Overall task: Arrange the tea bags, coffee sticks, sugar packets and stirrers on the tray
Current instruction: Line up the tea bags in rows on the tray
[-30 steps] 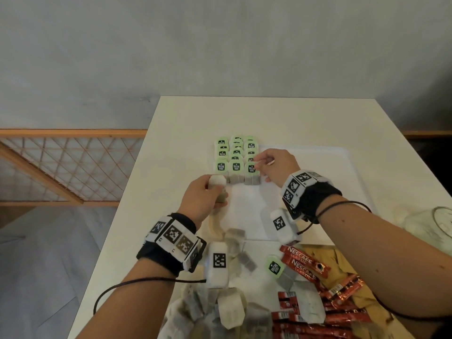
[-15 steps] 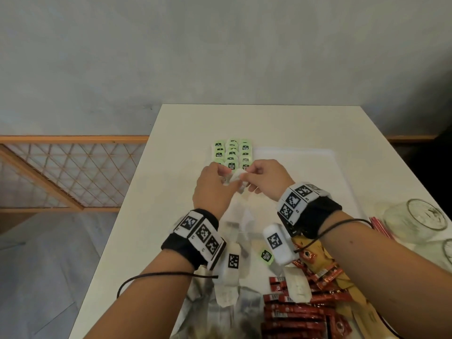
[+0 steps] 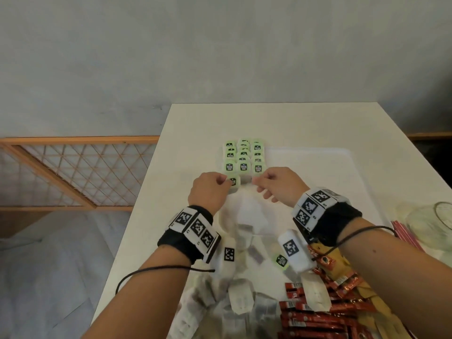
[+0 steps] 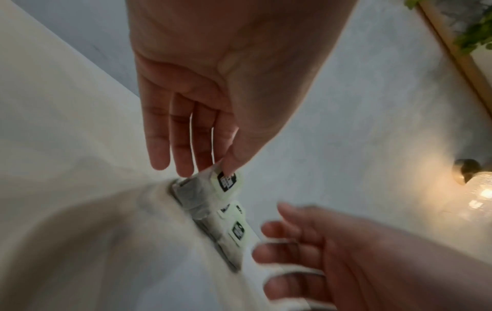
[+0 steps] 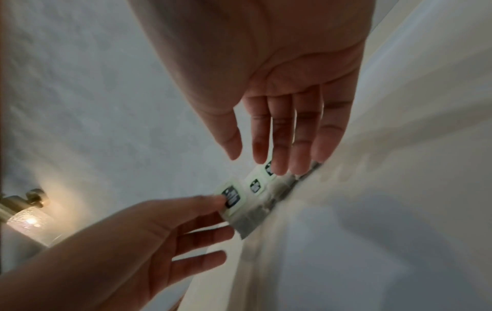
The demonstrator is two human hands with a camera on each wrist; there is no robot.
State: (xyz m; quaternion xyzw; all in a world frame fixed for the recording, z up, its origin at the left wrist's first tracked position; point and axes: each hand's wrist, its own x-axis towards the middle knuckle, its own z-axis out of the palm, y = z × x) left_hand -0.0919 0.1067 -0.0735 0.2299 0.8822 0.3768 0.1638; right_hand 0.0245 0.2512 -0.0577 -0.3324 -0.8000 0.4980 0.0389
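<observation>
At the near end of the rows of tea bags (image 3: 243, 156), the left hand (image 3: 209, 190) pinches one tea bag (image 4: 210, 189) between the thumb and the index finger. The thumb tip lies on its green tag, and the grey pouch hangs below it. This bag sits at the left corner of the nearest row, touching the bags behind it. The other fingers of the left hand are nearly straight and hold nothing.

The right hand (image 3: 278, 183) is just beside, at the right end of the same row. Its grip is spread: in the right wrist view the fingers (image 5: 282, 134) are straight and a little apart, and the fingertips touch the edge of the nearest bags. It holds no thing.

The tea bags stand in three columns with green tags up, at the far left corner of the white tray (image 3: 342, 167). The tray lies on the white tabletop (image 3: 269, 118).

Nearer to the person, loose tea bags (image 3: 241, 299) lie in a heap on the tabletop, and to their right there is a pile of red coffee sticks (image 3: 315, 319) with some brown packets (image 3: 367, 292) among them. On the right edge a glass jar (image 3: 430, 221) stands, and thin red stirrers (image 3: 406, 234) lie beside it. Both wrists carry black bands with printed markers.
</observation>
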